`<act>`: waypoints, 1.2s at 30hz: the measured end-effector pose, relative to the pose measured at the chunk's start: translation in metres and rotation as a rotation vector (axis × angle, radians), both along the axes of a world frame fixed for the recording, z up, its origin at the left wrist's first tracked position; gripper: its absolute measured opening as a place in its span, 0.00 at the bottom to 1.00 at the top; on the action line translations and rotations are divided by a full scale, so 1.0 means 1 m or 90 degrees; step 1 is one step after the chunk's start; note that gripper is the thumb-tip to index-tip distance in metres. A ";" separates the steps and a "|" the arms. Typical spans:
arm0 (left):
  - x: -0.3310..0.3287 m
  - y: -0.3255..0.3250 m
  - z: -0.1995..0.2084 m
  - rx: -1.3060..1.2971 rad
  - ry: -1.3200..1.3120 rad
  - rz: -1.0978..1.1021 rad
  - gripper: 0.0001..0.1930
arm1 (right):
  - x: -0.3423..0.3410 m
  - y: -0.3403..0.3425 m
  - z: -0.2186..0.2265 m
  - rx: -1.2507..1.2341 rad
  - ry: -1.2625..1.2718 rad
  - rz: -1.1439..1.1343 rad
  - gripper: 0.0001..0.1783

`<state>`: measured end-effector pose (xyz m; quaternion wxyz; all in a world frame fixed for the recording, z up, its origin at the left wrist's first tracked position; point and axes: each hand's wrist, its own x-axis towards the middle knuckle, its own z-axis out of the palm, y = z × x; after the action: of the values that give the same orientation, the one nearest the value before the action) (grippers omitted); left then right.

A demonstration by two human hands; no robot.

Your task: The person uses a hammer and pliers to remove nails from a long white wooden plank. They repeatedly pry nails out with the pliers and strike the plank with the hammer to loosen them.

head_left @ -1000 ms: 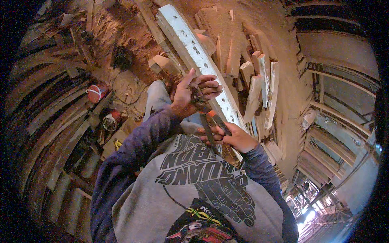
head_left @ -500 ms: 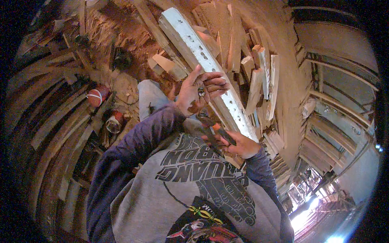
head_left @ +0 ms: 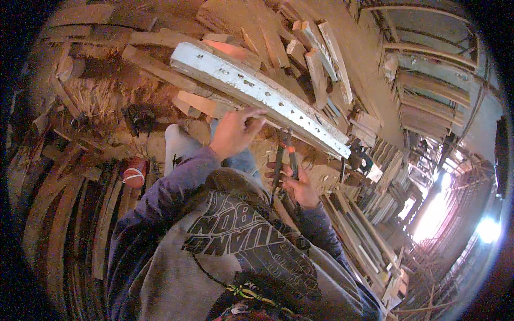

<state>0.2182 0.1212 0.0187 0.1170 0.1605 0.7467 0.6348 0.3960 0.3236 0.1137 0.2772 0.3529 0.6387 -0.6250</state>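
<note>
Gripping dark pliers (head_left: 293, 159) with orange accents by their spread handles in the right hand (head_left: 301, 188), on the near side of the white-faced beam (head_left: 257, 89), apparently for leverage. Curling the fingers of the left hand (head_left: 234, 135) close to the beam's near edge; impossible to tell whether touching it or closed around something small. Straight, squared timber, slanted within both hands' reach, probably for access; pitted and whitish on top, bare brown along the near side. Beyond the beam, rough, angular offcuts (head_left: 317, 80), loosely heaped, perhaps out of the way. Left of it, a rounded red container (head_left: 134, 175), pale-banded.
</note>
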 end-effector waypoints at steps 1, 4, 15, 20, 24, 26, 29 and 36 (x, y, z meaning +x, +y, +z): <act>-0.003 0.005 0.000 -0.057 0.006 -0.054 0.19 | 0.002 -0.004 0.001 0.001 0.004 -0.016 0.08; -0.013 0.020 0.003 -0.166 0.023 -0.138 0.24 | 0.002 -0.008 0.004 0.050 -0.002 0.012 0.07; -0.024 0.046 -0.009 -0.314 0.108 -0.277 0.31 | -0.002 0.018 -0.007 -0.053 -0.007 -0.220 0.23; -0.019 0.045 -0.006 -0.277 0.141 -0.254 0.30 | -0.005 0.035 -0.009 -0.086 -0.045 -0.233 0.23; -0.018 0.049 -0.003 -0.333 0.097 -0.256 0.26 | -0.021 0.040 0.002 -0.064 -0.047 -0.210 0.25; -0.017 0.051 -0.005 -0.360 0.070 -0.291 0.20 | -0.036 0.042 0.008 -0.066 -0.055 -0.163 0.24; -0.015 0.046 -0.010 -0.310 0.108 -0.284 0.22 | -0.064 0.045 0.023 -0.047 -0.078 -0.044 0.19; -0.009 0.025 -0.015 -0.210 0.062 -0.138 0.27 | -0.120 0.049 0.034 -0.252 -0.186 0.007 0.31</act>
<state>0.2096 0.1461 0.0037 0.1730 0.2490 0.8236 0.4793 0.2762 0.3724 0.1481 0.4336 0.3751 0.4590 -0.6787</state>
